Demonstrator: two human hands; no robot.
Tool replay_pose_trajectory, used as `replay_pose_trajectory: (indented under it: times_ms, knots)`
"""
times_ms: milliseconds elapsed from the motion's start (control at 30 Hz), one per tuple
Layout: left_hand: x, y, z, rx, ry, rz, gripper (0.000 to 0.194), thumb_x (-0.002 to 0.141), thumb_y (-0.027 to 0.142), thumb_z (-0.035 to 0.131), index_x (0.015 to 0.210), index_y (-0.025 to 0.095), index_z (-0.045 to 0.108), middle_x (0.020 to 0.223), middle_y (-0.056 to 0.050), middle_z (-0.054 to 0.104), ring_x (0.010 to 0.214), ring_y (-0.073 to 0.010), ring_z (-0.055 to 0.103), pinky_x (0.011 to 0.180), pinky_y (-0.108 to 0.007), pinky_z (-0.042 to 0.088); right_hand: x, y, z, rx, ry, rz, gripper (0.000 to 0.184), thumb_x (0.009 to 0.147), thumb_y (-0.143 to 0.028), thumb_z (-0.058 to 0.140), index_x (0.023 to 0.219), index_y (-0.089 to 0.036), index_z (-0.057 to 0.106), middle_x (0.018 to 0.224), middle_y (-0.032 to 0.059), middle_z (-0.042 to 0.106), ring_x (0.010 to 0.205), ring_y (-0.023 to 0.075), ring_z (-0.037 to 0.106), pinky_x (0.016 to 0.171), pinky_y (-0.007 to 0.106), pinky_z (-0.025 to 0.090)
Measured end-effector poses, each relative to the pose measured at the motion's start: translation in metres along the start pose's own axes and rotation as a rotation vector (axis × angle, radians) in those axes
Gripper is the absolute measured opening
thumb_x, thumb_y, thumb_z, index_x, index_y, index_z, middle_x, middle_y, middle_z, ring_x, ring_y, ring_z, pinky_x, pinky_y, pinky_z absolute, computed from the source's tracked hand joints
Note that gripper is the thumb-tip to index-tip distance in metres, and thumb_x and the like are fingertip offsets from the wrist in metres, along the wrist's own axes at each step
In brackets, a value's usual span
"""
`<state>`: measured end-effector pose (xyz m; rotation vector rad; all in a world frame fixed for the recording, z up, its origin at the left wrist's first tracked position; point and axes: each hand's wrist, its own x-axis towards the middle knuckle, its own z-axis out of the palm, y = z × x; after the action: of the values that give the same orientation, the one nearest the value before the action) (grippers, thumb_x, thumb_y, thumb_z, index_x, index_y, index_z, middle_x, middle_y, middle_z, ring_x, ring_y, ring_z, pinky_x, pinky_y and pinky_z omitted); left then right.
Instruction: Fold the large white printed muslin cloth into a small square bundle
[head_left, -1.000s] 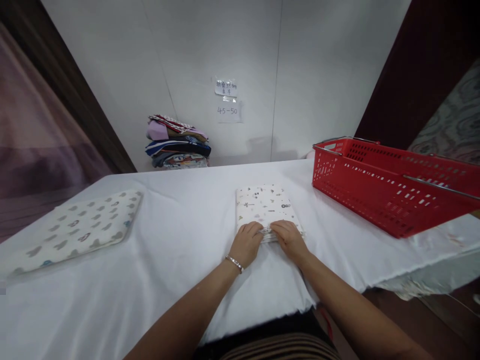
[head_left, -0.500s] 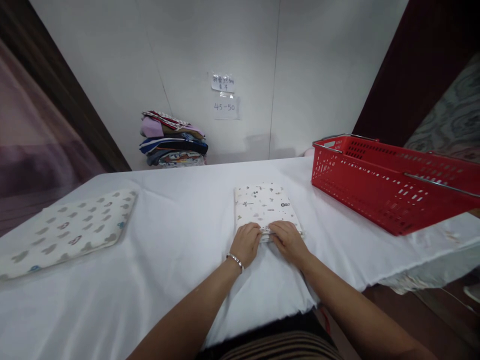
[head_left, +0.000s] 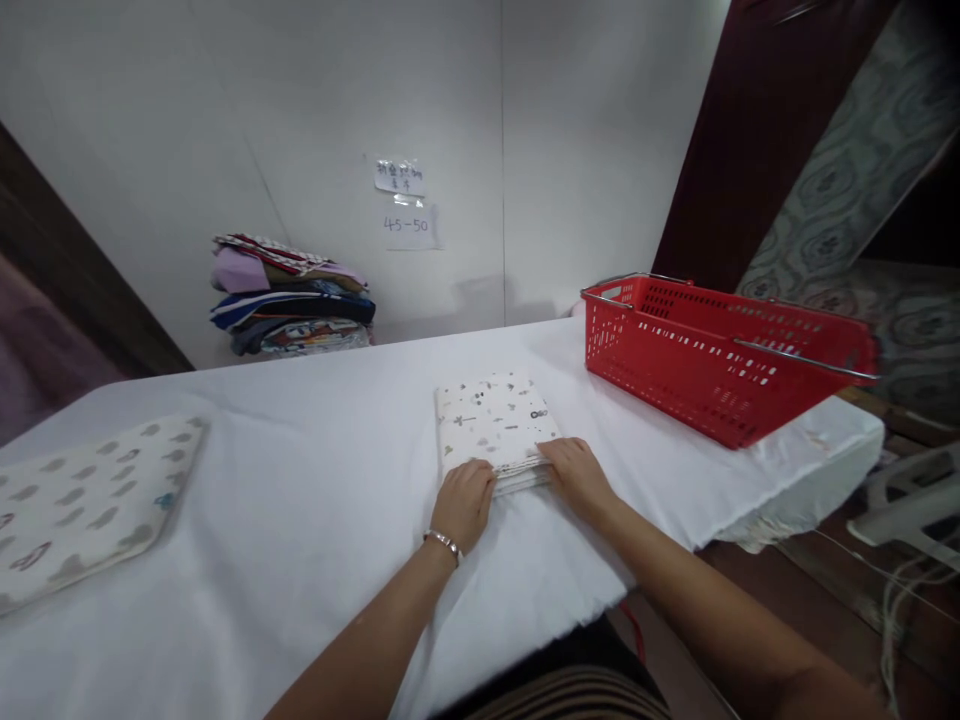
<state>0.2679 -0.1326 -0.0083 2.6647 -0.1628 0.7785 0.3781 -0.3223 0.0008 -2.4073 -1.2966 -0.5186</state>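
A folded white cloth (head_left: pixel 491 420) with small printed figures lies flat in front of me, its layers showing along the near edge. My left hand (head_left: pixel 465 502), with a bracelet at the wrist, grips the near left corner, fingers on top and thumb out of sight. At the near right corner my right hand (head_left: pixel 579 480) closes on the same edge, fingertips on top of the cloth. Both hands are closed, with a stretch of bare cloth edge between them.
A red plastic basket (head_left: pixel 675 375) with metal handles stands at the right. Another folded cloth with grey shapes (head_left: pixel 90 500) lies at the left. Piled fabrics (head_left: pixel 296 300) sit by the back wall, below paper signs (head_left: pixel 409 225). A white sheet (head_left: pixel 300 560) covers the table.
My hands have moved apart along the near edge, from its middle towards the two corners. The view has turned right, bringing more of the room's right side in.
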Motion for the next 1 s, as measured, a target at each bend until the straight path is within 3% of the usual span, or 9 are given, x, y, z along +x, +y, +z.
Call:
replay_pose_trajectory:
  times_ms: [167,333,500,600,700,833,1000]
  knots:
    - [0.001,0.000,0.002,0.117,-0.062,0.050,0.015,0.087,0.015,0.040,0.089,0.018,0.054,0.097,-0.005,0.059,0.091,-0.0176,0.053,0.081,-0.035,0.042,-0.009,0.018,-0.011,0.004,-0.020,-0.012,0.023,0.078,-0.004,0.045,0.093,-0.017,0.057,0.098,0.0088,0.063,0.094,0.0216,0.054,0.081,0.035,0.041]
    - [0.006,0.002,0.000,0.274,-0.138,0.122,0.015,0.083,0.010,0.042,0.089,0.017,0.054,0.094,-0.006,0.059,0.089,-0.0190,0.053,0.079,-0.036,0.041,-0.013,0.025,-0.017,0.102,-0.009,-0.097,0.025,0.080,-0.005,0.040,0.098,-0.016,0.055,0.099,0.0092,0.061,0.094,0.0206,0.053,0.081,0.034,0.044]
    - [0.029,0.014,0.004,0.344,-0.199,0.195,0.032,0.082,0.007,0.040,0.111,0.018,0.047,0.098,-0.006,0.058,0.092,-0.0197,0.051,0.080,-0.036,0.039,-0.010,0.034,-0.018,0.205,-0.021,-0.070,0.032,0.080,-0.007,0.039,0.105,-0.019,0.054,0.100,0.0066,0.061,0.096,0.0184,0.054,0.083,0.035,0.045]
    - [0.048,0.028,0.013,0.335,-0.249,0.207,0.030,0.082,0.009,0.041,0.109,0.019,0.048,0.096,-0.006,0.057,0.090,-0.0204,0.050,0.077,-0.036,0.039,-0.007,0.037,-0.018,0.223,-0.019,-0.058,0.032,0.081,-0.009,0.040,0.108,-0.018,0.053,0.103,0.0074,0.061,0.096,0.0180,0.055,0.084,0.035,0.045]
    - [0.065,0.039,0.024,0.293,-0.326,0.132,0.018,0.082,0.013,0.043,0.096,0.019,0.054,0.091,-0.006,0.058,0.088,-0.0210,0.051,0.073,-0.034,0.040,-0.007,0.037,-0.019,0.198,0.014,-0.003,0.026,0.083,-0.014,0.042,0.107,-0.018,0.053,0.104,0.0079,0.060,0.096,0.0189,0.054,0.084,0.035,0.044]
    - [0.076,0.040,0.031,0.189,-0.398,-0.026,0.015,0.084,0.025,0.045,0.088,0.019,0.058,0.089,-0.006,0.059,0.087,-0.0210,0.053,0.073,-0.032,0.041,-0.013,0.036,-0.017,0.159,0.096,0.158,0.012,0.083,-0.022,0.049,0.093,-0.017,0.055,0.090,0.0067,0.061,0.086,0.0194,0.053,0.075,0.032,0.044]
    - [0.081,0.031,0.030,0.007,-0.426,-0.167,0.018,0.082,0.030,0.046,0.087,0.021,0.061,0.091,-0.003,0.061,0.088,-0.0183,0.054,0.074,-0.028,0.040,-0.019,0.035,-0.013,0.265,0.042,0.301,0.008,0.083,-0.024,0.049,0.084,-0.020,0.056,0.076,0.0006,0.059,0.071,0.0152,0.053,0.062,0.026,0.041]
